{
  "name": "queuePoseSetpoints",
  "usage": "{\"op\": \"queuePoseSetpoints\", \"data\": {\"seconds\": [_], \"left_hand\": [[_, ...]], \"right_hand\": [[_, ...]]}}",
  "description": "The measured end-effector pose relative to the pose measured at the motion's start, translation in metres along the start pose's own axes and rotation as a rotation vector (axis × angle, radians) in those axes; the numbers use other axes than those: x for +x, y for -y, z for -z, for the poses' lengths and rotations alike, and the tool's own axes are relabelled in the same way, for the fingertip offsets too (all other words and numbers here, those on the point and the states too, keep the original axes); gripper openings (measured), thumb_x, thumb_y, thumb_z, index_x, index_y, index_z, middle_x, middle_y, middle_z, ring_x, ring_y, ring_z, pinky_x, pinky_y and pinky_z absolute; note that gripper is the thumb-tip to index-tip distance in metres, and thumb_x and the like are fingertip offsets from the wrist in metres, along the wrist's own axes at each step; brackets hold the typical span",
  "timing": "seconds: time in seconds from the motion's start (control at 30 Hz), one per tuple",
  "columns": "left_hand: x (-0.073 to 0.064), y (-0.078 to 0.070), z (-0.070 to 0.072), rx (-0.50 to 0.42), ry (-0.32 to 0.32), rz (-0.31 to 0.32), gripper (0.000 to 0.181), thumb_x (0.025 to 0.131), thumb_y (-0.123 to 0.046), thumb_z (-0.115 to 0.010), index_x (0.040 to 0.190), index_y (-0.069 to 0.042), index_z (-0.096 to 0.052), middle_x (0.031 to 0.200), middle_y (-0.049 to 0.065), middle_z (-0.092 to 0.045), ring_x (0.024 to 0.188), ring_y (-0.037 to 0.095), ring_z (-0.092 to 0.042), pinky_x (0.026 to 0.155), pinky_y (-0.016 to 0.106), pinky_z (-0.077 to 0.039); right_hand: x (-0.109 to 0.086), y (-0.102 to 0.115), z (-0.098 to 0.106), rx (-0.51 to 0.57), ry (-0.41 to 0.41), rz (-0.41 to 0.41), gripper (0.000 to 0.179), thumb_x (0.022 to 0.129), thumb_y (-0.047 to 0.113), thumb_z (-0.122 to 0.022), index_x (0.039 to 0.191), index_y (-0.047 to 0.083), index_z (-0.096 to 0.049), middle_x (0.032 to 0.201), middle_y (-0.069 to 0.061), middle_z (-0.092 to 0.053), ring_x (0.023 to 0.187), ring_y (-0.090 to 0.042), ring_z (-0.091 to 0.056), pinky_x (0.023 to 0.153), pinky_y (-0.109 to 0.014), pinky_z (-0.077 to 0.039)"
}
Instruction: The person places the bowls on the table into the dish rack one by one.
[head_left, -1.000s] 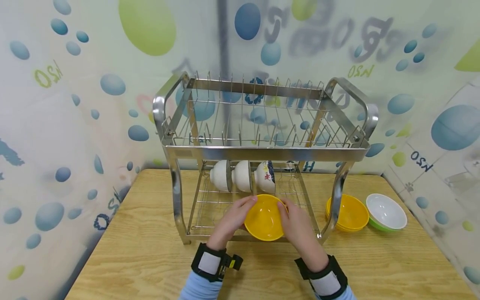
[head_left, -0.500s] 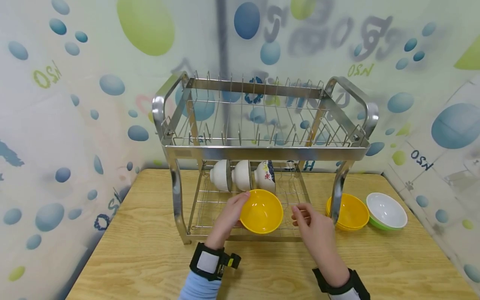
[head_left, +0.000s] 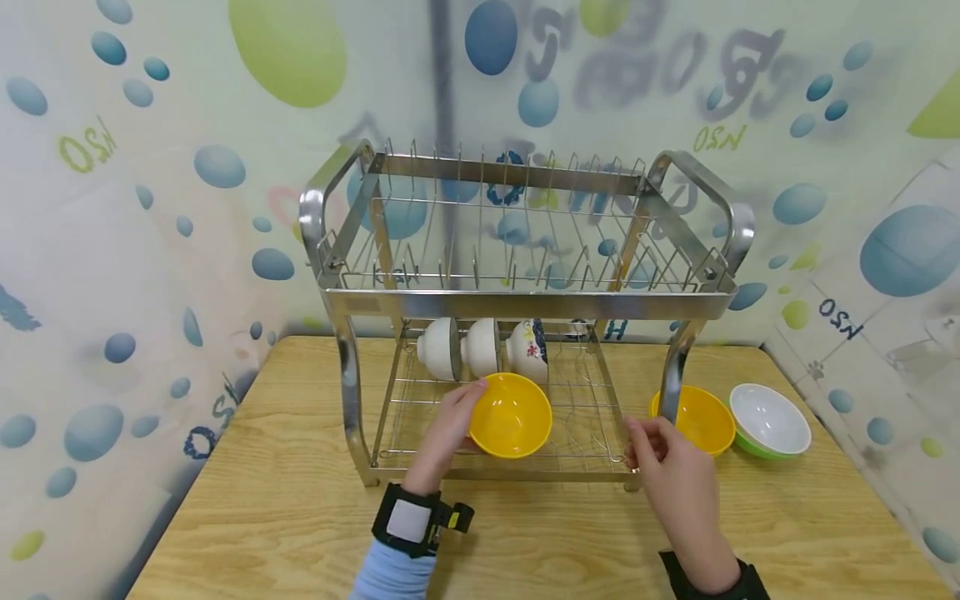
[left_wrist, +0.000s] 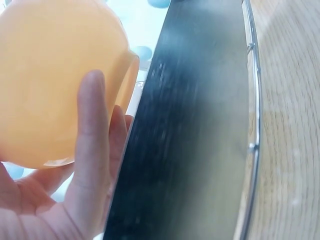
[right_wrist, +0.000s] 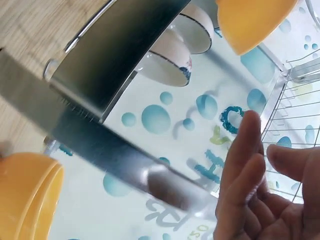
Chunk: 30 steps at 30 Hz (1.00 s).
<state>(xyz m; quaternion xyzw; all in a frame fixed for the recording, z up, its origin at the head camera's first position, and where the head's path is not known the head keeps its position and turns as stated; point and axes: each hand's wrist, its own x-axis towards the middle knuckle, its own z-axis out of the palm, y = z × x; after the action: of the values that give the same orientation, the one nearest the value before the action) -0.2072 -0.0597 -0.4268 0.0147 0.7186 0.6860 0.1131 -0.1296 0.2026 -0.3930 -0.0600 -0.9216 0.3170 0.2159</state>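
While the left hand [head_left: 447, 429] grips a glossy yellow bowl [head_left: 512, 418] at the rack [head_left: 532, 306], the empty, loosely curled right hand [head_left: 678, 479] has moved toward the rack's right post [head_left: 674, 371].

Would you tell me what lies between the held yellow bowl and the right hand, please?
In the head view, only the dish rack's lower wire shelf shows between the yellow bowl and the right hand.

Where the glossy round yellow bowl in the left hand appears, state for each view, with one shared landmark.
Head: bowl below centre, slightly right.
Left wrist: bowl at upper left, cropped.
Right wrist: bowl at top right, cropped.
Landmark: silver metal dish rack, in all three.
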Motion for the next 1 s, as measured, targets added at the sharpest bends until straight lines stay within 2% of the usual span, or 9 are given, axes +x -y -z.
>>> {"op": "queuePoseSetpoints", "data": {"seconds": [0.13, 0.3, 0.43, 0.57, 0.7, 0.87, 1.0], "left_hand": [[-0.001, -0.002, 0.001, -0.013, -0.019, -0.002, 0.057, 0.098, -0.051, -0.040, 0.124, -0.002, -0.056, 0.094, 0.014, -0.062, 0.070, 0.018, -0.063, 0.060, 0.040, -0.057], [-0.002, -0.003, 0.002, -0.013, -0.050, -0.005, 0.056, 0.098, -0.050, -0.040, 0.123, -0.003, -0.056, 0.094, 0.014, -0.062, 0.071, 0.017, -0.063, 0.059, 0.039, -0.057], [-0.002, -0.002, 0.004, -0.024, -0.055, -0.012, 0.054, 0.098, -0.048, -0.041, 0.125, -0.004, -0.056, 0.097, 0.016, -0.061, 0.072, 0.018, -0.062, 0.060, 0.040, -0.057], [0.000, -0.001, 0.007, -0.043, -0.067, -0.006, 0.054, 0.098, -0.047, -0.042, 0.129, -0.005, -0.054, 0.101, 0.017, -0.060, 0.074, 0.019, -0.062, 0.061, 0.041, -0.057], [0.000, -0.001, 0.012, -0.049, -0.076, 0.000, 0.055, 0.098, -0.048, -0.041, 0.130, -0.004, -0.052, 0.102, 0.017, -0.060, 0.075, 0.019, -0.062, 0.063, 0.041, -0.058], [0.001, -0.001, 0.015, -0.038, -0.094, 0.007, 0.056, 0.098, -0.049, -0.040, 0.128, -0.004, -0.053, 0.101, 0.017, -0.061, 0.076, 0.020, -0.063, 0.066, 0.043, -0.057], [0.002, 0.000, 0.015, -0.031, -0.113, 0.012, 0.055, 0.098, -0.048, -0.040, 0.128, -0.003, -0.054, 0.100, 0.017, -0.061, 0.076, 0.020, -0.062, 0.066, 0.044, -0.057]], "right_hand": [[0.001, -0.008, 0.005, -0.051, -0.031, -0.027, 0.036, 0.092, 0.041, -0.059, 0.076, 0.009, -0.062, 0.058, 0.001, -0.061, 0.047, -0.007, -0.048, 0.042, -0.022, -0.035], [0.002, -0.016, 0.010, -0.096, 0.001, -0.107, 0.043, 0.089, 0.048, -0.059, 0.078, 0.007, -0.056, 0.058, -0.001, -0.060, 0.049, -0.010, -0.048, 0.044, -0.023, -0.033], [0.001, -0.022, 0.012, -0.134, 0.004, -0.119, 0.044, 0.086, 0.048, -0.064, 0.083, 0.005, -0.053, 0.064, -0.006, -0.062, 0.050, -0.013, -0.049, 0.046, -0.024, -0.032], [0.000, -0.026, 0.012, -0.155, 0.006, -0.118, 0.047, 0.085, 0.046, -0.067, 0.089, 0.002, -0.052, 0.075, -0.012, -0.064, 0.058, -0.020, -0.054, 0.050, -0.026, -0.036], [0.001, -0.029, 0.011, -0.133, 0.019, -0.130, 0.051, 0.085, 0.046, -0.067, 0.098, 0.000, -0.053, 0.088, -0.018, -0.065, 0.073, -0.028, -0.063, 0.060, -0.036, -0.048], [0.004, -0.033, 0.009, -0.080, 0.110, -0.135, 0.058, 0.089, 0.049, -0.059, 0.113, -0.004, -0.051, 0.103, -0.024, -0.065, 0.090, -0.035, -0.065, 0.076, -0.047, -0.053], [0.007, -0.037, 0.006, -0.053, 0.196, -0.137, 0.059, 0.095, 0.049, -0.048, 0.121, -0.004, -0.051, 0.104, -0.023, -0.065, 0.089, -0.033, -0.063, 0.073, -0.043, -0.054]]}}
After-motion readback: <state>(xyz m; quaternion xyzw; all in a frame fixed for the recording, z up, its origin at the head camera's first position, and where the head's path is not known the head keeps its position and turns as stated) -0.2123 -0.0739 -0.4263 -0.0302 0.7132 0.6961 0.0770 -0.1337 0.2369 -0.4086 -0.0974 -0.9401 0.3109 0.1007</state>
